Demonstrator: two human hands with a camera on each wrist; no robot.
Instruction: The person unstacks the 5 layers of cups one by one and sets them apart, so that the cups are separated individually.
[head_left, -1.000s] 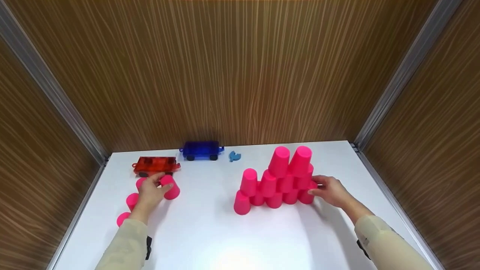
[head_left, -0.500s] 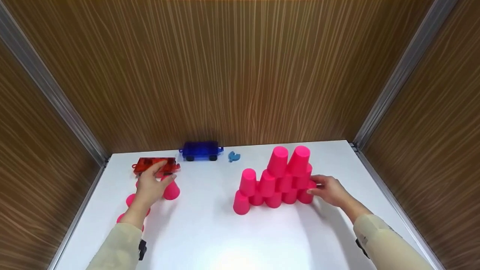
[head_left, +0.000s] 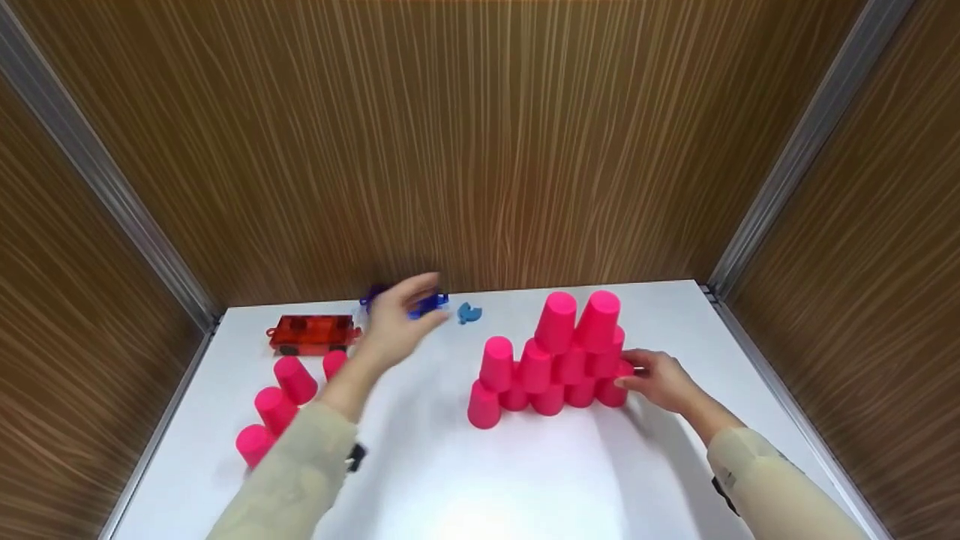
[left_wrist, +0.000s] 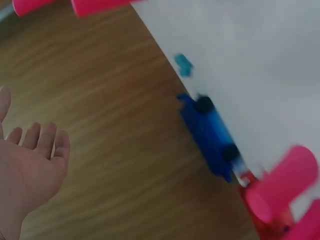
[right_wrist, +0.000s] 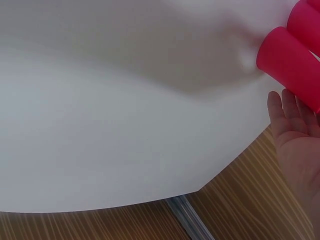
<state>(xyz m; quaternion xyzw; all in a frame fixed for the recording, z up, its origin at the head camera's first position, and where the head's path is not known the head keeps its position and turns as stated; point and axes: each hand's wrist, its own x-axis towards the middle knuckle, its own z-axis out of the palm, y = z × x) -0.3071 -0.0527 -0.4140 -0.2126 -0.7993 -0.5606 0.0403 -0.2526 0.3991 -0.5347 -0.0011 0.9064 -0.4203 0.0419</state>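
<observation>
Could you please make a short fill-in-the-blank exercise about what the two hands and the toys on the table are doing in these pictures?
1. The right hand touches the right side of the stack of ____ cups.
2. The left hand is raised with straight fingers and holds ____.
3. The toy car at the left rear of the table is ____ in colour.
4. The other toy car, by the wooden wall, is ____.

Missing words: pink; nothing; red; blue
</observation>
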